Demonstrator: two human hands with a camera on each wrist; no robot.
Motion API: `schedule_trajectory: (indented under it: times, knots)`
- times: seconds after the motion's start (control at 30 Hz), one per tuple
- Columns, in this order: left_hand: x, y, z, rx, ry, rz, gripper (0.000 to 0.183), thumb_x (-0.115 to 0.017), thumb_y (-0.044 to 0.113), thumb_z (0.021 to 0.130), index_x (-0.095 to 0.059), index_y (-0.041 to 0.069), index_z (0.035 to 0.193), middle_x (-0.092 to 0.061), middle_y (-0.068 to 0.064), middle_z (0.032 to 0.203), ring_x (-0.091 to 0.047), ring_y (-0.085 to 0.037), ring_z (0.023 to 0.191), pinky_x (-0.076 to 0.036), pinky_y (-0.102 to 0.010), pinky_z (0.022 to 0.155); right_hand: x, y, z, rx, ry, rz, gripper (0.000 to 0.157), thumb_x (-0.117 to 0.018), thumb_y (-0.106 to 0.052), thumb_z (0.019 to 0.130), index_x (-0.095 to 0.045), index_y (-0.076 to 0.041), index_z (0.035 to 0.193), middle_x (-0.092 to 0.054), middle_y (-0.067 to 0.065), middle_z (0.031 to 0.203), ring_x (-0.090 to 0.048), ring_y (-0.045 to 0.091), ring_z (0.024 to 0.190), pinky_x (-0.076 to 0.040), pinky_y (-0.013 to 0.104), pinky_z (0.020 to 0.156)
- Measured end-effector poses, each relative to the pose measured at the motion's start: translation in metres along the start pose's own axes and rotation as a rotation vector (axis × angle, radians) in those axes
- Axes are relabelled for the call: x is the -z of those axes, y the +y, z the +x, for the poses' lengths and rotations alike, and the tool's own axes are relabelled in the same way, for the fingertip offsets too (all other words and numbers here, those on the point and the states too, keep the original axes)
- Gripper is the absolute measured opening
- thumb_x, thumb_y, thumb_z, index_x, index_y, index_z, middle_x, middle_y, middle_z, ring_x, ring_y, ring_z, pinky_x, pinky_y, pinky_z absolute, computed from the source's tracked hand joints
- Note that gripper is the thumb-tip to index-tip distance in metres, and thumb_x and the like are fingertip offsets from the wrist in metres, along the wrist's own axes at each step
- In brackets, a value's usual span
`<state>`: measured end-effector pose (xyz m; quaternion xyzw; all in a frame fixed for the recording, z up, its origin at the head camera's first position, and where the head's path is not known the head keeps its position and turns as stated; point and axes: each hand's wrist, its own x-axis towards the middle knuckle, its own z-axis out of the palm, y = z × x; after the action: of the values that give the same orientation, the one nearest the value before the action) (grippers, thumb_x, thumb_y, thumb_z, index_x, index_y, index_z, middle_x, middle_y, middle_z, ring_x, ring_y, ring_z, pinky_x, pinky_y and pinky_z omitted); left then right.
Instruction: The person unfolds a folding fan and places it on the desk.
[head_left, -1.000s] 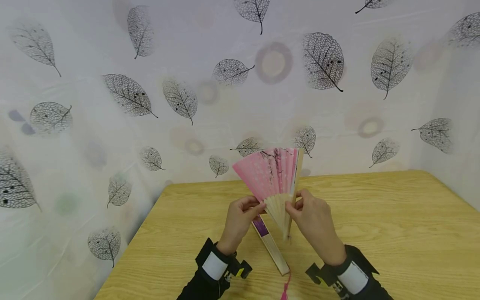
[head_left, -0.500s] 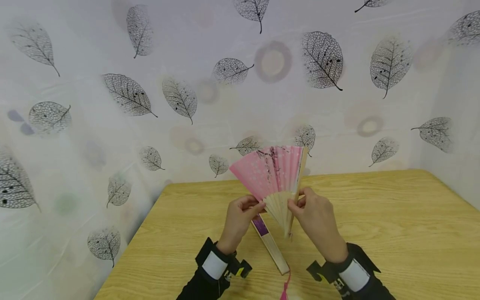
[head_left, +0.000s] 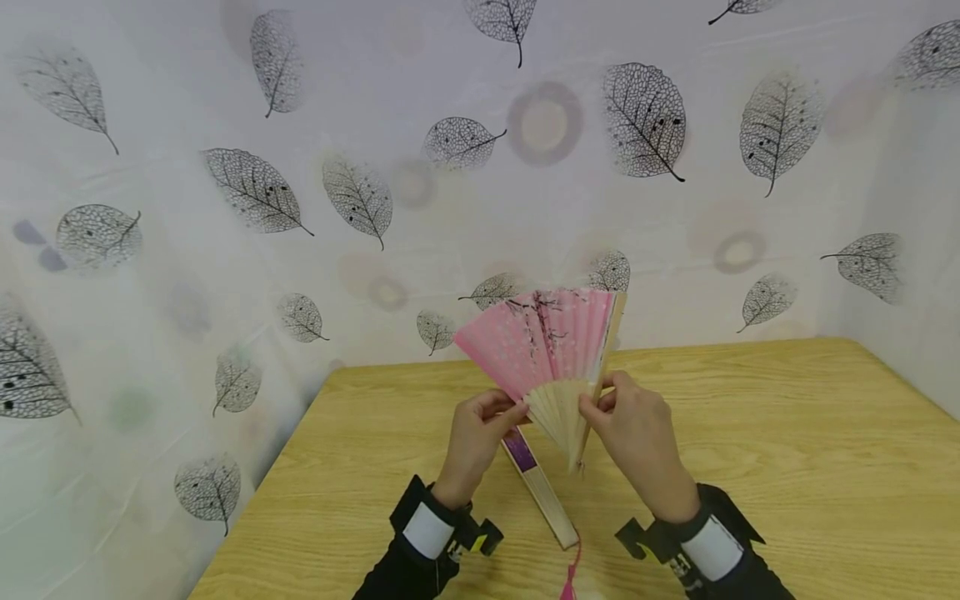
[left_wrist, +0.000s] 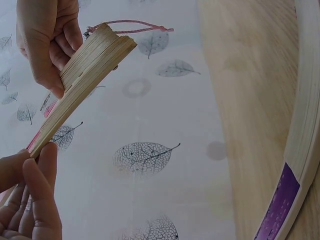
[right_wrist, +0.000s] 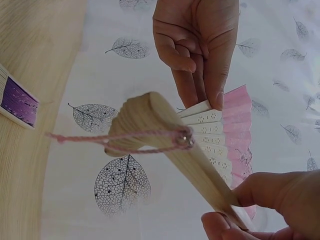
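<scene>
A pink folding fan [head_left: 543, 346] with dark branch patterns and pale wooden ribs is held up over the table, partly spread. My left hand [head_left: 476, 437] pinches its left edge between thumb and fingers, where the ribs meet the pink leaf. On the other side, my right hand [head_left: 633, 442] pinches the thick wooden guard. Cut-out flower holes show on the ribs [right_wrist: 207, 140] in the right wrist view, and a pink cord [right_wrist: 100, 137] loops from the pivot. Behind and below lies a second, folded fan [head_left: 551, 504] with a purple band.
The folded fan's pink tassel [head_left: 570, 579] trails toward the front of the wood-grain table [head_left: 360, 500]. A pale curtain printed with skeleton leaves [head_left: 360, 83] hangs behind the table and along its left side.
The pink fan has spread wider as my right hand moved slightly to the right with the guard. My left hand stays nearly in place; the folded fan has not moved.
</scene>
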<state>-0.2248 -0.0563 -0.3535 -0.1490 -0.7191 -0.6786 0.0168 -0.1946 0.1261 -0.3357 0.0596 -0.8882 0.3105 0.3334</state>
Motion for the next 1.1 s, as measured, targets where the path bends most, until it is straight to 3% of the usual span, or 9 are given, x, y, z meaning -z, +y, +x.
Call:
schedule_trajectory:
  times: [0.73, 0.97, 1.1]
  knots:
    - [-0.0001, -0.0034, 0.0018, 0.000, 0.008, -0.018, 0.031, -0.063, 0.024, 0.080, -0.063, -0.003, 0.094, -0.067, -0.018, 0.087, -0.061, -0.034, 0.085, -0.049, -0.022, 0.060, 0.0054, 0.0028, 0.0019, -0.063, -0.027, 0.005, 0.023, -0.066, -0.016, 0.072, -0.056, 0.004, 0.078, -0.060, 0.008, 0.058, -0.044, 0.010, 0.045, -0.038, 0.030, 0.040]
    - [-0.0005, -0.0022, 0.0011, -0.005, 0.019, -0.008, 0.030, -0.063, 0.024, 0.080, -0.062, -0.004, 0.094, -0.067, -0.017, 0.086, -0.063, -0.022, 0.078, -0.050, -0.024, 0.061, 0.0060, 0.0032, 0.0024, -0.045, -0.007, 0.005, 0.022, -0.066, -0.015, 0.071, -0.055, 0.003, 0.077, -0.060, 0.008, 0.057, -0.045, 0.010, 0.045, -0.038, 0.030, 0.041]
    - [-0.0008, -0.0019, 0.0013, -0.005, 0.023, -0.016, 0.030, -0.063, 0.023, 0.080, -0.062, -0.004, 0.093, -0.067, -0.019, 0.087, -0.063, -0.027, 0.080, -0.050, -0.021, 0.060, 0.0075, 0.0043, 0.0028, -0.049, -0.008, 0.003, 0.021, -0.066, -0.015, 0.071, -0.055, 0.002, 0.076, -0.061, 0.009, 0.058, -0.045, 0.010, 0.046, -0.038, 0.030, 0.041]
